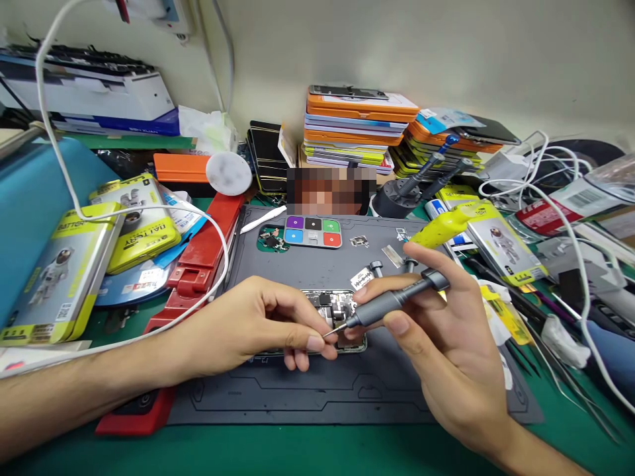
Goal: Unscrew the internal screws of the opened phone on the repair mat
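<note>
In my right hand (446, 337) is a dark grey screwdriver (387, 304), held tilted with its thin shaft pointing down and left. My left hand (278, 324) is closed in a pinch, thumb against fingers, right where the screwdriver's tip ends. Whether a tiny screw sits between those fingers cannot be made out. Beneath both hands lies an opened phone (358, 345) with its inner boards showing, partly covered by my fingers. It rests on a grey work mat (347, 390).
A sorting plate with coloured squares (312, 233), a razor blade (362, 278) and small metal parts lie behind the phone. Battery boxes (54, 277) and a red tool (193, 274) stand left. A screwdriver holder (397, 198), yellow bottle (441, 228) and tweezers (578, 390) are right. A white cable (225, 248) loops nearby.
</note>
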The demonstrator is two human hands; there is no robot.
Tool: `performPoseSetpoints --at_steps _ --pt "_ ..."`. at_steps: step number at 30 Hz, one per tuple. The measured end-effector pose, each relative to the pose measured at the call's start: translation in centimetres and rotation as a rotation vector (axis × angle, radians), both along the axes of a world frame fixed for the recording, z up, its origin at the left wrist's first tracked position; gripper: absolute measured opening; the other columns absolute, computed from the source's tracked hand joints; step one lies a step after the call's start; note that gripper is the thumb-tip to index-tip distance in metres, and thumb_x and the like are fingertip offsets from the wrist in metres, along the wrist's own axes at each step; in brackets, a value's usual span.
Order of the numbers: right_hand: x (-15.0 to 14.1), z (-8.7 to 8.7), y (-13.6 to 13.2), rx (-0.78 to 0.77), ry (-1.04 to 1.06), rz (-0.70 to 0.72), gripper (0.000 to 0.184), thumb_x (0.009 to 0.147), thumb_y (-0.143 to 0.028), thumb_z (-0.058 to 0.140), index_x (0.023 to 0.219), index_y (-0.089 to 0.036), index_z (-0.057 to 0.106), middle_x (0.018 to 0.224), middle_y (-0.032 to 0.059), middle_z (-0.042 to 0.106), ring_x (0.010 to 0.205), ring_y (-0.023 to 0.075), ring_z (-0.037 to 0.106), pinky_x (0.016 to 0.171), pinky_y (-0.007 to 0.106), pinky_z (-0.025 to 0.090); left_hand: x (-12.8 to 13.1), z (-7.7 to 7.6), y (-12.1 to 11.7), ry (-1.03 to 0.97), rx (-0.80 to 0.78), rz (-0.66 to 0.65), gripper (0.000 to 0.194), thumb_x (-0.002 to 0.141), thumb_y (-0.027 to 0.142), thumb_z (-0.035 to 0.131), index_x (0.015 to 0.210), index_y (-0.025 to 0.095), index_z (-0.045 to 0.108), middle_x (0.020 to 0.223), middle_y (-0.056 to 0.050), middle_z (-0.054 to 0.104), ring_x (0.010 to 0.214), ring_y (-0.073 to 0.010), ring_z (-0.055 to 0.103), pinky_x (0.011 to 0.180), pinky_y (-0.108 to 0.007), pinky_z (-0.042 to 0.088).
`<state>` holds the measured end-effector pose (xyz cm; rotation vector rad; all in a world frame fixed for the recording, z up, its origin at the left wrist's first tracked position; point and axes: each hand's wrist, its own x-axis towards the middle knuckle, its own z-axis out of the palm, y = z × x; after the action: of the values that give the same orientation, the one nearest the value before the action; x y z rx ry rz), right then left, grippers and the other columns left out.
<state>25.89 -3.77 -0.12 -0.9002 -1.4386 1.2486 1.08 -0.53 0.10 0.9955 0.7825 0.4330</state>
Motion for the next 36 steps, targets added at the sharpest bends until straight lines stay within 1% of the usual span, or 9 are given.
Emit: performPoseSetpoints --at_steps 6,13,17,21,26,31,36 --pt "-0.03 0.32 0.22 -0.055 0.021 0.005 0.042 0.11 -0.026 0.061 0.146 -0.046 0.052 0.113 -0.0012 0.077 0.082 0.0152 0.081 0.079 0.035 0.075 0.06 0.14 -0.02 0.009 -0.004 0.001 0.01 0.094 0.028 0.087 0.095 0.017 0.086 0.099 -0.004 0.087 0.073 -0.0097 0.074 0.071 -0.018 0.062" --pt "-0.16 0.19 0.42 -0.087 0.082 0.027 0.042 0.11 -0.025 0.061 0.148 -0.042 0.051 0.112 -0.0003 0.078 0.082 0.0139 0.081 0.079 0.032 0.074 0.01 0.23 -0.09 0.005 -0.013 0.006 0.009 0.094 0.027 0.088 0.094 0.018 0.086 0.099 -0.004 0.088 0.072 -0.0092 0.073 0.069 -0.018 0.06" --pt "-0.03 0.1 0.5 -0.102 0.096 0.03 0.042 0.11 -0.027 0.061 0.148 -0.041 0.05 0.113 0.0001 0.077 0.081 0.0145 0.081 0.078 0.034 0.074 -0.09 0.15 0.0 0.024 -0.009 -0.011 0.011 0.095 0.029 0.087 0.098 0.019 0.087 0.102 -0.004 0.088 0.069 -0.0074 0.071 0.064 -0.016 0.056" --pt "0.02 0.08 0.56 -0.113 0.1 0.032 0.042 0.111 -0.025 0.06 0.149 -0.04 0.05 0.114 -0.0001 0.076 0.081 0.0138 0.081 0.078 0.032 0.073 -0.14 0.05 0.04 0.04 0.021 -0.024 0.01 0.097 0.03 0.085 0.1 0.02 0.087 0.104 -0.003 0.087 0.066 -0.006 0.069 0.062 -0.015 0.053" --pt "-0.05 0.2 0.54 -0.119 0.09 0.036 0.042 0.11 -0.028 0.061 0.149 -0.041 0.05 0.113 0.0002 0.077 0.08 0.0143 0.081 0.079 0.035 0.073 -0.1 0.11 0.06 0.046 0.031 -0.03 0.011 0.097 0.031 0.085 0.098 0.021 0.087 0.103 -0.002 0.087 0.065 -0.0055 0.067 0.062 -0.015 0.052" --pt "0.0 0.11 0.47 -0.123 0.104 0.045 0.043 0.111 -0.027 0.06 0.149 -0.042 0.05 0.114 0.0 0.077 0.081 0.0127 0.081 0.08 0.032 0.072 -0.01 0.28 0.04 0.06 0.025 -0.031 0.014 0.096 0.035 0.087 0.096 0.021 0.087 0.102 -0.002 0.087 0.065 -0.0056 0.063 0.061 -0.015 0.051" --pt "0.16 0.14 0.64 -0.159 0.134 0.058 0.043 0.11 -0.027 0.062 0.149 -0.042 0.051 0.114 -0.0002 0.077 0.08 0.0144 0.082 0.079 0.033 0.072 0.04 0.27 0.06 0.077 0.04 -0.032 0.016 0.094 0.037 0.087 0.097 0.021 0.088 0.102 -0.004 0.087 0.063 -0.0063 0.06 0.059 -0.016 0.05"
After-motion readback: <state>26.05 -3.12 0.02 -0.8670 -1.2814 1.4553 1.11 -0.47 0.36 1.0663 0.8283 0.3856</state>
